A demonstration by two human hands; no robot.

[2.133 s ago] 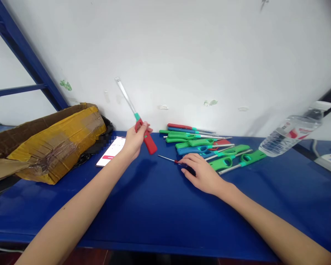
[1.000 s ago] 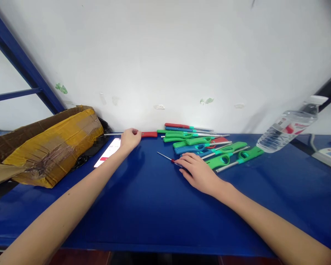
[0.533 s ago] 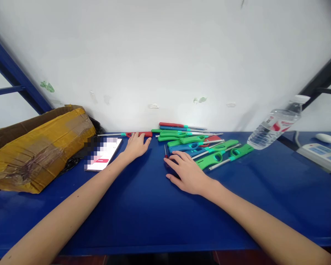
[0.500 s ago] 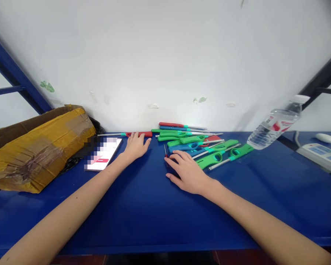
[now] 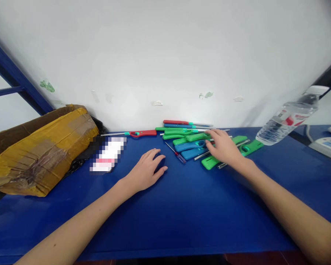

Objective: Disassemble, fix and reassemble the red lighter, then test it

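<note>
My left hand [image 5: 146, 169] lies open on the blue table, fingers loosely apart and holding nothing. Behind it, near the wall, lies a red long-nosed gas lighter [image 5: 146, 133], its metal tube pointing left. My right hand [image 5: 223, 147] reaches over a pile of gas lighters, thumb apart from the fingers; what the fingertips touch is partly hidden. Around it are green lighters [image 5: 209, 163] and blue lighters [image 5: 189, 146], with another red lighter [image 5: 176, 122] at the back. A small screwdriver [image 5: 180, 158] with a dark red and blue handle rests between my hands.
At left stands a cardboard box [image 5: 52, 147] wrapped in yellow tape, with black plastic [image 5: 99, 127] behind it. A phone [image 5: 109, 154] with a blurred screen lies beside it. On the right are a tilted-looking water bottle [image 5: 289, 117] and a white power strip [image 5: 328, 145].
My left hand has come off the red lighter and back toward me. My right hand has moved right and farther over the pile, uncovering the screwdriver. The view has shifted slightly.
</note>
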